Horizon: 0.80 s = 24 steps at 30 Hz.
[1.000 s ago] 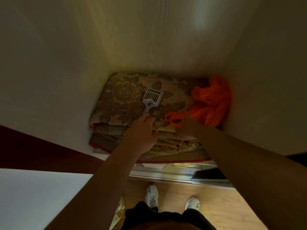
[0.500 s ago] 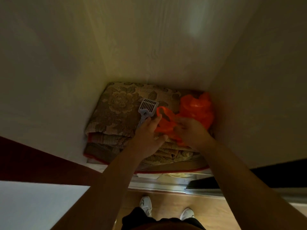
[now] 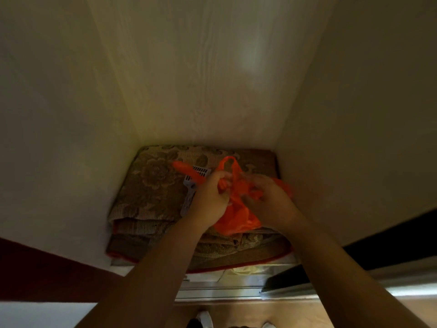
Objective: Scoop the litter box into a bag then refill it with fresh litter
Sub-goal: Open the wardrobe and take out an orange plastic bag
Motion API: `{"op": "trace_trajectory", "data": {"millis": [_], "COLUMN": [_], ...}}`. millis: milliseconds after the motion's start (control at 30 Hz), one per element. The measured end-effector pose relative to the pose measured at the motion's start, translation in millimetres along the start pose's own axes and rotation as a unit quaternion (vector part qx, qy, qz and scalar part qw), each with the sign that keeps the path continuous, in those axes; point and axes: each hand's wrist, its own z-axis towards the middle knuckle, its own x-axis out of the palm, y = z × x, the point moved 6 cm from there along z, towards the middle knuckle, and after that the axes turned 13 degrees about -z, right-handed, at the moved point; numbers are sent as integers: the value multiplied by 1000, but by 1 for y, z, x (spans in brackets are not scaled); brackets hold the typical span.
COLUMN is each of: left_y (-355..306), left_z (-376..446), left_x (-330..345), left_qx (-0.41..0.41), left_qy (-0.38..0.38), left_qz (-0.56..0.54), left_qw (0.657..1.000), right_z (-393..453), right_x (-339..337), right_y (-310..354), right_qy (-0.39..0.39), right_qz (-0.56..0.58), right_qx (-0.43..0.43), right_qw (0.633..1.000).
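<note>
Hands, left hand [image 3: 209, 197] and right hand [image 3: 268, 200], grip orange bag [image 3: 236, 216] between them.

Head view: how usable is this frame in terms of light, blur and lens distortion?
Head view: dim and yellowish, with a soft glare patch on the back wall; the hands and orange bag are motion-blurred; the wide lens splays the closet walls outward; the scoop is partly hidden but recognisable.

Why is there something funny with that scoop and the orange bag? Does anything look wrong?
A little odd: one handle of the orange bag lies draped across the litter scoop on the folded blanket. Both hands, left hand and right hand, grip the bag. Nothing looks spilled or broken.
</note>
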Motion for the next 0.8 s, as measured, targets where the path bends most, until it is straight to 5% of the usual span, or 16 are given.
{"op": "trace_trajectory", "data": {"millis": [167,267,367,567,700,800], "left_y": [-36,-47,-57,-37,-28,-32], "left_z": [-2,-2,-5,-25,-27,-24], "left_x": [1,7,5,-15,-26,-25], "left_qx": [41,48,90,74,82,103], "left_qy": [-1,26,83,131,120,68], "left_qz": [-98,-99,62,371,251,190], "left_qw": [994,994,990,916,957,974], "right_z": [-11,-9,-1,15,22,20], "right_x": [10,10,8,-6,-11,-19], "right_y": [6,22,18,8,6,14], "right_qy": [86,44,25,-4,-50,-92], "right_qz": [-48,41,76,212,306,147], "right_qx": [-29,-62,-7,84,115,76], "right_qw": [995,996,997,974,944,982]}}
